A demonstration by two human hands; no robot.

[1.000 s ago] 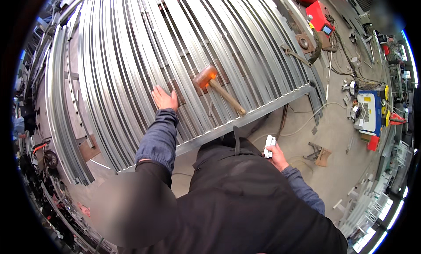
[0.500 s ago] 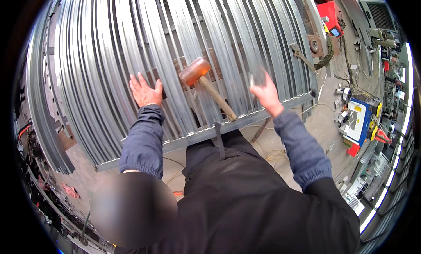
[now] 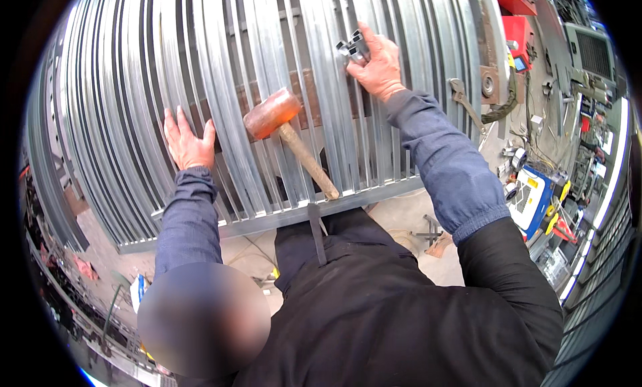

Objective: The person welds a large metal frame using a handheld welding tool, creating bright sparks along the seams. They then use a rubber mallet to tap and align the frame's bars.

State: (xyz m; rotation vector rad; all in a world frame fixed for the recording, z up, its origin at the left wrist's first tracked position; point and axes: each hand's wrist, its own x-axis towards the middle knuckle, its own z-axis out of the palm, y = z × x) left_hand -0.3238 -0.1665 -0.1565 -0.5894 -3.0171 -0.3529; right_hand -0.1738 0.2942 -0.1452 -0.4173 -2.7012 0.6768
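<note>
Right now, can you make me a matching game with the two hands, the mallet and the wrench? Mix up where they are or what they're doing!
Things:
1. Left hand
2. Right hand
3. Mallet
4. Wrench

Places and states:
A. Lying between the two hands, with a wooden handle
B. Palm down on the metal strips, holding nothing
C. Lying off to the right of both hands
D. Gripping small metalwork

Right pairs: 1-B, 2-D, 3-A, 4-C
</note>
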